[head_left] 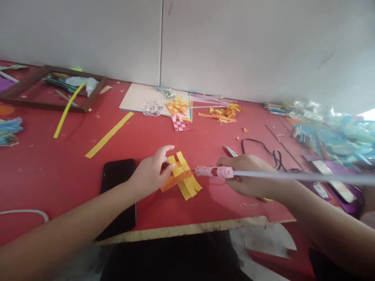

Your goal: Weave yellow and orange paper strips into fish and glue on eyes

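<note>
A small weave of yellow and orange paper strips [187, 181] lies on the red table near its front edge. My left hand [150, 171] holds it at its left side, the thumb on a yellow strip and the index finger raised; the other fingers are partly hidden. My right hand [249, 175] is wrapped round a pink hot glue gun [213, 171], with a long clear glue stick [263, 175] sticking out of its back. The gun's nozzle points left and meets the orange strip's right end, or hovers just by it.
A black phone [117, 183] lies beside my left forearm. Yellow strips [109, 134] and a brown wooden frame [38, 103] are at the left. Scissors [231, 151] and a black cord [258, 142] are near my right hand. Woven paper pieces [179, 124] lie towards the wall.
</note>
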Motion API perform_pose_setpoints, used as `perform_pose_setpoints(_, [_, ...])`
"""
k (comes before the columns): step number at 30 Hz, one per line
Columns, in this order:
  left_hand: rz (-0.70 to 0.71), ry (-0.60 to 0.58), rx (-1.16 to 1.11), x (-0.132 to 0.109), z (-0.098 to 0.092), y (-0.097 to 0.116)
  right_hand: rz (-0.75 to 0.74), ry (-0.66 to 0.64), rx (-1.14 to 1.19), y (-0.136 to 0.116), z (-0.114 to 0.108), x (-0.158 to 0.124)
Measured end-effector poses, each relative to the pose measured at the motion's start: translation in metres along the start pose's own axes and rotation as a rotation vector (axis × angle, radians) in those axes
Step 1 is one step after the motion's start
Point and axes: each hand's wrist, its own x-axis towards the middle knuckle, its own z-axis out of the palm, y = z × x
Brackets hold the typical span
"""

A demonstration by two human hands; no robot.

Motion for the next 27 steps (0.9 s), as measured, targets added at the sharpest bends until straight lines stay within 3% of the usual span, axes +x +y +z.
perform_pose_setpoints(2, [0.002, 0.003, 0.005, 0.0, 0.0, 0.0, 0.056, -0.018, -0.014, -0.004, -0.001, -0.003])
perform_pose_setpoints(7, [-0.012, -0.012, -0.011, -0.001, -0.001, 0.002, -0.057, -0.074, 0.054, -0.014, 0.013, -0.002])
perform_pose_setpoints(13, [-0.019, -0.022, -0.017, -0.001, -0.001, 0.001, -0.025, -0.093, 0.111, -0.018, 0.026, 0.007])
perform_pose_setpoints(27, [0.013, -0.028, -0.005, -0.001, 0.0, 0.0, -0.04, -0.065, 0.057, -0.019, 0.023, 0.006])
